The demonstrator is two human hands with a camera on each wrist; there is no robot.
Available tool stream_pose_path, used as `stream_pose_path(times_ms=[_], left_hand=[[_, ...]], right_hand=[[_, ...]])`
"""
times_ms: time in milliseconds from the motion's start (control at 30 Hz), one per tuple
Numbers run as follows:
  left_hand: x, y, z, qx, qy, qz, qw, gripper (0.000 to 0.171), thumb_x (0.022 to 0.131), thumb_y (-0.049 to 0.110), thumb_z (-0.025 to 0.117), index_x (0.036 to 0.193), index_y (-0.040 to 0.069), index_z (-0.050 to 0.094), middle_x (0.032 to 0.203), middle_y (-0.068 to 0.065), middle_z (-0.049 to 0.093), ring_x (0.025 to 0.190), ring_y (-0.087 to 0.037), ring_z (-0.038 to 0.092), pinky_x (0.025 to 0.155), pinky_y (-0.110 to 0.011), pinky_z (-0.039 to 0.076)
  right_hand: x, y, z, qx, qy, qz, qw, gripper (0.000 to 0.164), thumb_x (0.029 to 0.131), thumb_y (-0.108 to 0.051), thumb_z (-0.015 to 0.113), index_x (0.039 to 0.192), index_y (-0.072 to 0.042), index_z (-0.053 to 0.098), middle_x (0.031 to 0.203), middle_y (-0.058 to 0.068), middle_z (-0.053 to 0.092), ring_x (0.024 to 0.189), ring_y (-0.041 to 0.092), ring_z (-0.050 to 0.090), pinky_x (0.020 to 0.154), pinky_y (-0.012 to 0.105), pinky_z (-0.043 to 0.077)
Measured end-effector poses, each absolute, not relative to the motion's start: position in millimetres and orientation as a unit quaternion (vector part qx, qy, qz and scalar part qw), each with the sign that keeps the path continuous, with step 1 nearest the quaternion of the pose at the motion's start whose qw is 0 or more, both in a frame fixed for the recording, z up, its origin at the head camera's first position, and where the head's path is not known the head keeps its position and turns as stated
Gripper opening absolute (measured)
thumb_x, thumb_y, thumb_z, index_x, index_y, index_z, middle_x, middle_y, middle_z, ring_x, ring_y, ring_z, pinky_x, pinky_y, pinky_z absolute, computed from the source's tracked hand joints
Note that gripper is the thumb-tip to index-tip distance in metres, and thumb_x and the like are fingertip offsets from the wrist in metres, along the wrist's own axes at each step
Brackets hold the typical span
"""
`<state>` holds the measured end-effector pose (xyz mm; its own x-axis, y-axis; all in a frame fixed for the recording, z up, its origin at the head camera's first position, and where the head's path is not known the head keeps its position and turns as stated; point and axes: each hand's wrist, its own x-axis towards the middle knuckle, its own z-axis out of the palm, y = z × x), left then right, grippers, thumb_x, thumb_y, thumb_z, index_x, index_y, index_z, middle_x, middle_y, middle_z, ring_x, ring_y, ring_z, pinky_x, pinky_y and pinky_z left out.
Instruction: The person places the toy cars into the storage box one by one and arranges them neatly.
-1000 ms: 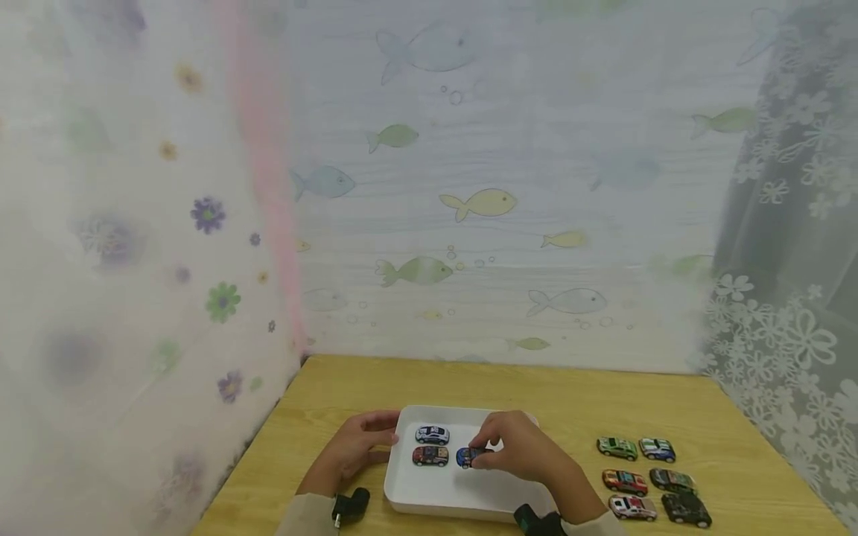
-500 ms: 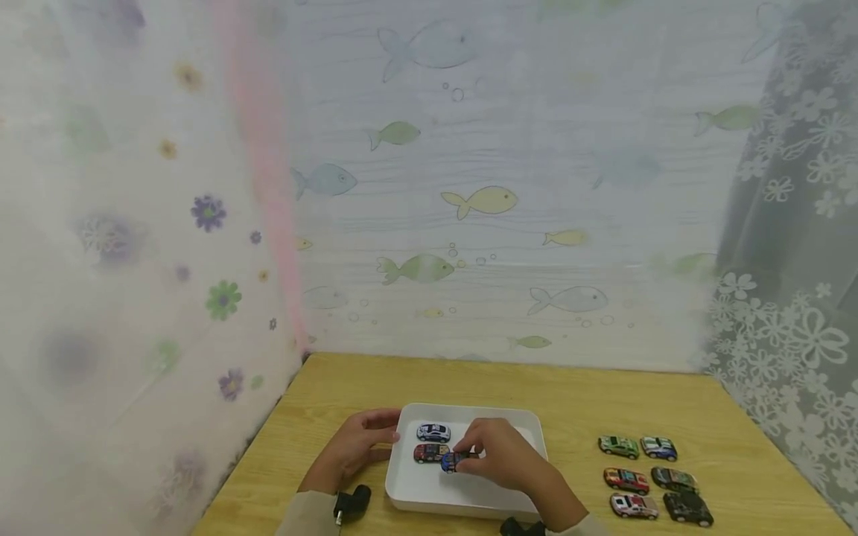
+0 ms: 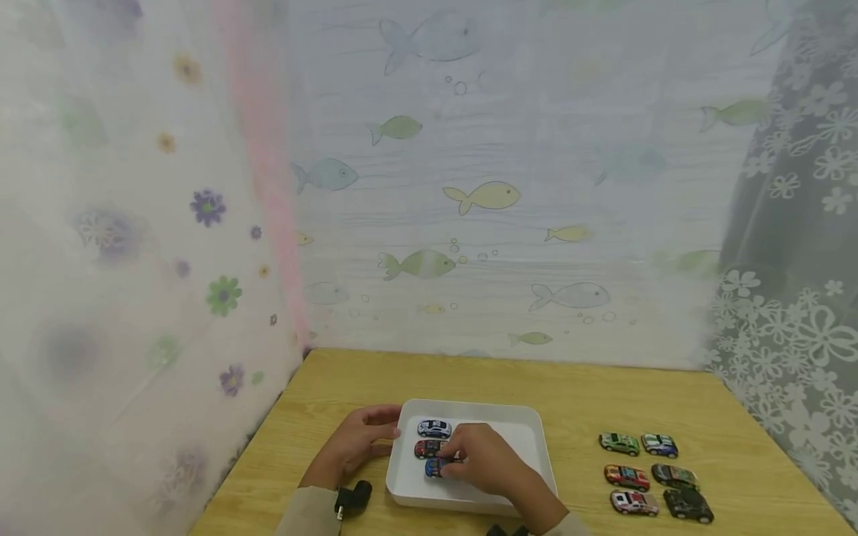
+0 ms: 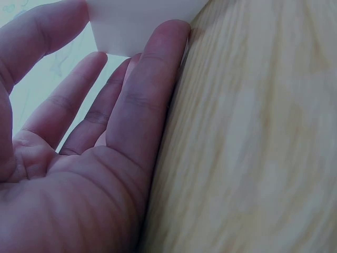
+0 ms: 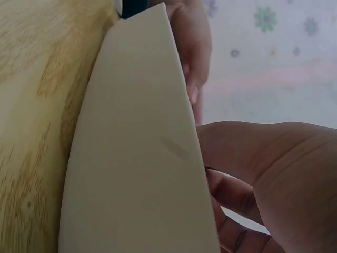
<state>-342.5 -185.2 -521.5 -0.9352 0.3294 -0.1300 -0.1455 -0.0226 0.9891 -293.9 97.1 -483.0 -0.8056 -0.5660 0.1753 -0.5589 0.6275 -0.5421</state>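
A white tray (image 3: pixel 536 424) holds several toy cars. My right hand (image 3: pixel 485 458) reaches in over its right part and pinches a blue toy car (image 3: pixel 434 467) by its rear end, which the fingers hide. Just behind that car lies a dark red toy car (image 3: pixel 425 449), partly covered by my fingers. A white toy car (image 3: pixel 434 428) with dark markings is in line behind it. My left hand (image 3: pixel 358 443) rests at the tray's left wall, its fingertips touching it. In the left wrist view, the left hand's fingers (image 4: pixel 142 100) stretch fairly straight towards the white wall.
On the wooden table (image 3: pixel 576 402) to the tray's right stand several more toy cars, among them a green one (image 3: pixel 619 444), an orange-red one (image 3: pixel 626 477) and a black one (image 3: pixel 688 506). A fish-patterned curtain (image 3: pixel 496 298) hangs behind the table.
My right hand has moved left across the tray with the blue car, bringing it from beside the dark red car to just in front of it. The left hand has stayed at the tray's side.
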Motion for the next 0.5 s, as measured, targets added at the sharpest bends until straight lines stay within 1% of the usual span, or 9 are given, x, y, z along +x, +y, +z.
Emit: stream_pose_path(times_ms=[233, 500], left_hand=[[-343, -186, -521, 0.070, 0.678, 0.712, 0.167, 0.057, 0.094, 0.006, 0.074, 0.148, 0.001, 0.053, 0.150, -0.022, 0.054, 0.122, -0.028, 0.065, 0.096, -0.046, 0.061], [-344, -186, -522, 0.071, 0.675, 0.713, 0.172, 0.058, 0.094, 0.006, 0.074, 0.148, 0.000, 0.053, 0.150, -0.022, 0.054, 0.121, -0.027, 0.066, 0.096, -0.046, 0.061]], right_hand=[[-293, 86, -481, -0.303, 0.904, -0.301, 0.020, 0.014, 0.081, -0.026, 0.088, 0.094, -0.022, 0.086, 0.087, -0.017, 0.071, 0.080, -0.001, 0.061, 0.073, 0.021, 0.053], [-295, 79, -486, -0.295, 0.905, -0.305, 0.025, 0.013, 0.079, -0.028, 0.090, 0.091, -0.025, 0.086, 0.087, -0.018, 0.072, 0.082, -0.002, 0.061, 0.075, 0.021, 0.053]])
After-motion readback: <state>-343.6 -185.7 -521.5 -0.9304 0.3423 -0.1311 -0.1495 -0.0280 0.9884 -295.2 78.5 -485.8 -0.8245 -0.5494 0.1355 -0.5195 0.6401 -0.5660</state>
